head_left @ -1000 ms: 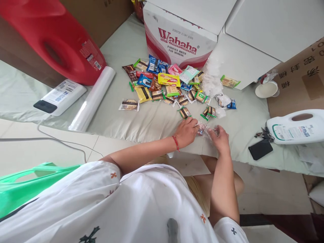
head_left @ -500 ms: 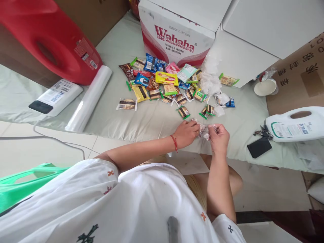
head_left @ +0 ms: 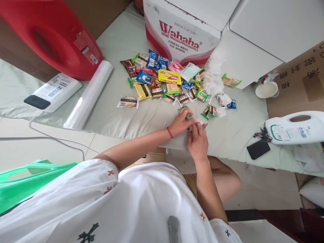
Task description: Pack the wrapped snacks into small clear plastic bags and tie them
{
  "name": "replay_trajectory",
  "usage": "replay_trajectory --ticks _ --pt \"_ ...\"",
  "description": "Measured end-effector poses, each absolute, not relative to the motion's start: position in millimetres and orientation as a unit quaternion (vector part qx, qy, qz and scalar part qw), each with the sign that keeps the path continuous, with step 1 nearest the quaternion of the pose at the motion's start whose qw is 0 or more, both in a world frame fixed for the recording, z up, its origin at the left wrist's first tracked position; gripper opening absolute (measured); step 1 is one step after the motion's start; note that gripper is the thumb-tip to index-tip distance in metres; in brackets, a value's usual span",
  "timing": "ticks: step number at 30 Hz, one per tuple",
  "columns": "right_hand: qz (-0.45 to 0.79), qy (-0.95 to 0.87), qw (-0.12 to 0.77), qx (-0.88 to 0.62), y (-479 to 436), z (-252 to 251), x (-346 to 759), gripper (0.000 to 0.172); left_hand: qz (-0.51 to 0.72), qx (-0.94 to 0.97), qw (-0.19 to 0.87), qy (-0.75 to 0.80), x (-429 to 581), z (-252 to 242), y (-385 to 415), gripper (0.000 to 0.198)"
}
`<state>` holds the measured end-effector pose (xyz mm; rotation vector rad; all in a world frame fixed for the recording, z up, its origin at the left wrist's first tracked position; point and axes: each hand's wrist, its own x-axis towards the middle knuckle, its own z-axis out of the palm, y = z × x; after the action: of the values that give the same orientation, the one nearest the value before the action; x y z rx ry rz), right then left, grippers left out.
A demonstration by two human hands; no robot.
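My left hand (head_left: 180, 121), with a red cord at the wrist, curls its fingers over a green-ended biscuit packet (head_left: 189, 116) on the cloth, covering most of it. Its thumb reaches across to my right hand (head_left: 198, 141). Under the right fingers is a small crinkled clear-wrapped packet (head_left: 204, 125); only its edge shows, and its contents are hidden. Two more green-ended biscuit packets (head_left: 209, 112) lie just beyond the right hand. Farther back is a pile of wrapped snacks, with a yellow wafer packet (head_left: 169, 77) on top.
A Wahaha water box (head_left: 181, 40) stands behind the pile, beside crumpled clear plastic (head_left: 214, 81). On the left are a red jug (head_left: 73, 54), a plastic film roll (head_left: 88, 96) and a white device (head_left: 57, 91). A white bottle (head_left: 298, 126), keys and a black phone-like object (head_left: 258, 149) lie right.
My right hand has moved left and turned palm down against the left. The left fingers have reached forward over the green-ended biscuit packet. The crinkled packet is now mostly covered.
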<state>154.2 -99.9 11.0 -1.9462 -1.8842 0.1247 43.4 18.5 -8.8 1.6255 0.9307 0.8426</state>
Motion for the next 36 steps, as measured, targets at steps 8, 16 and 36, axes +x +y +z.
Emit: replay_trajectory --ticks 8,16,36 --pt "0.093 -0.695 0.296 -0.648 -113.2 -2.1 161.2 0.058 0.225 0.771 0.431 0.411 60.1 -1.4 40.0 0.021" --pt "-0.025 -0.692 0.146 -0.706 -100.4 -0.7 172.8 0.056 0.244 0.749 0.429 0.441 65.5 -6.2 38.3 0.023" --pt "0.407 -0.353 0.595 -0.596 -77.8 6.4 180.4 0.054 0.317 0.523 0.772 0.170 37.6 -5.0 34.6 0.069"
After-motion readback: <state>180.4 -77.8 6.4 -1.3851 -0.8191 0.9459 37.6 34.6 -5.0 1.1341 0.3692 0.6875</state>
